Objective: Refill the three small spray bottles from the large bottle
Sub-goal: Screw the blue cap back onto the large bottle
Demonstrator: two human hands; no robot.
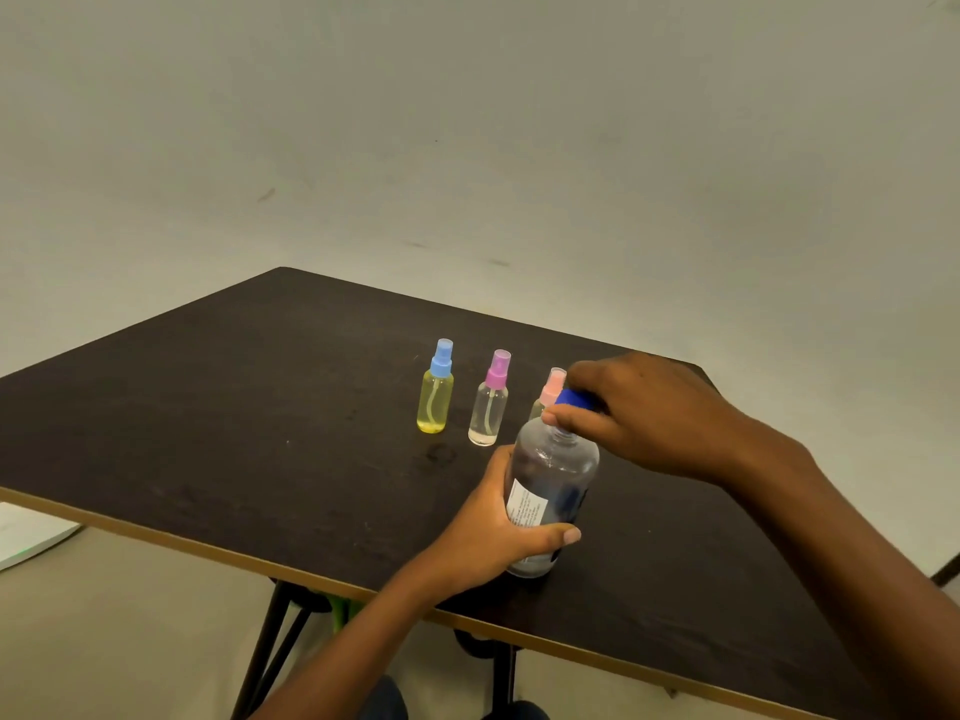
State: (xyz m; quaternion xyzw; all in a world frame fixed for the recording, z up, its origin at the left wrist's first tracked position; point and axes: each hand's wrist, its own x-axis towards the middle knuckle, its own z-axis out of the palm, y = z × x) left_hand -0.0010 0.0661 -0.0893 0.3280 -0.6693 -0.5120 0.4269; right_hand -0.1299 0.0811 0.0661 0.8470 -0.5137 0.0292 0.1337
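A large clear bottle (550,475) with a white label stands near the table's front edge. My left hand (493,527) grips its body from the left. My right hand (649,413) pinches its blue cap (574,398) from above. Behind it stand three small spray bottles in a row: a yellow one with a blue sprayer (436,389), a clear one with a purple sprayer (490,400), and one with a pink sprayer (549,389), mostly hidden behind my right hand and the large bottle.
The dark table (260,407) has a pale wood edge running close in front of the large bottle. Black table legs (270,646) and a grey floor show below. A plain wall lies beyond the table.
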